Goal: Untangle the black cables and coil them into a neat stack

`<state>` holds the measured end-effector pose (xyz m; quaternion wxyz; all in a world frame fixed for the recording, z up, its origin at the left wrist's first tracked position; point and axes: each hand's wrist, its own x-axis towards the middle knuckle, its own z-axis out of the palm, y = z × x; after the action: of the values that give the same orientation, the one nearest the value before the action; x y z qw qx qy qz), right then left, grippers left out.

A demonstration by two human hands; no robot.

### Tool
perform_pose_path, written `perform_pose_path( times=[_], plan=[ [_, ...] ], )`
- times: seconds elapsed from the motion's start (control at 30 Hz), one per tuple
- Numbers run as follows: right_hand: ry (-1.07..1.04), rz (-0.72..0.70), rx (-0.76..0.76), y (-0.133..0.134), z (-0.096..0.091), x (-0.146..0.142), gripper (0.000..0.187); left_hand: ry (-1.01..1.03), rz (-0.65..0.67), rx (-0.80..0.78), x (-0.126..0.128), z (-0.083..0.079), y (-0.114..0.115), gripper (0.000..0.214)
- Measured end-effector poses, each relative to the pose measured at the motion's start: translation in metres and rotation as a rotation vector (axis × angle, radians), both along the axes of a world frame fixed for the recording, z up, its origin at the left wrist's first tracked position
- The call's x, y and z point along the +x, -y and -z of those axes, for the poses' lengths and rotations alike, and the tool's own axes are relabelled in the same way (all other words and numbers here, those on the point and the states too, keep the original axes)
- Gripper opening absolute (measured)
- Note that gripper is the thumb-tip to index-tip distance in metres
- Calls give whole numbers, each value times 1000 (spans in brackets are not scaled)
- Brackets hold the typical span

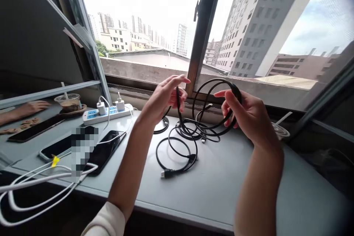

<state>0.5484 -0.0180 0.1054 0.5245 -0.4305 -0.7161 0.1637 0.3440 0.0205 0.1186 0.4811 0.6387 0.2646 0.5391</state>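
My right hand [243, 114] is closed on loops of a black cable [218, 81], with the thumb pressed over the coil. My left hand [171, 94] is raised level with it, its fingers curled around a strand of the same cable that droops toward the table. Below both hands, another black cable [174, 138] lies in loose loops on the grey table [204, 188]. A dark rectangular connector plug [167, 173] ends it near me. A smaller plug [203, 141] shows under the raised loops. Where the strands cross, I cannot tell which belongs to which.
On the left are a white power strip [109, 113] with chargers, several phones or tablets [110, 147], and white cables [33, 206] over the edge. A co-worker's hand [34, 107] rests beyond, near an iced drink [68, 102]. Another cup [280, 129] stands right; a window frame [203, 33] rises behind.
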Motion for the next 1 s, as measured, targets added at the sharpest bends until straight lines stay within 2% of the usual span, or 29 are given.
perform_pose_path(
  times=[0.13,0.23,0.4,0.53,0.7,0.8,0.9,1.0],
  plan=[
    [-17,13,92,-3,2,-21,38,-298,249,45,15,7,11,48],
    [-111,12,134,-5,2,-27,42,-377,352,120,25,13,18,44],
    [-210,-21,91,-10,3,-20,52,-513,366,198,34,21,19,36],
    [-234,34,26,-16,3,-9,52,-583,338,190,38,23,16,33],
    [-193,186,46,-26,5,1,45,-537,295,197,44,25,18,31],
    [-179,236,19,-32,7,3,52,-449,267,228,46,26,14,24],
    [-131,131,-72,-34,10,0,67,-284,180,219,44,25,8,26],
    [-8,-47,-197,-31,13,-4,80,-125,181,147,39,20,3,24]
  ],
)
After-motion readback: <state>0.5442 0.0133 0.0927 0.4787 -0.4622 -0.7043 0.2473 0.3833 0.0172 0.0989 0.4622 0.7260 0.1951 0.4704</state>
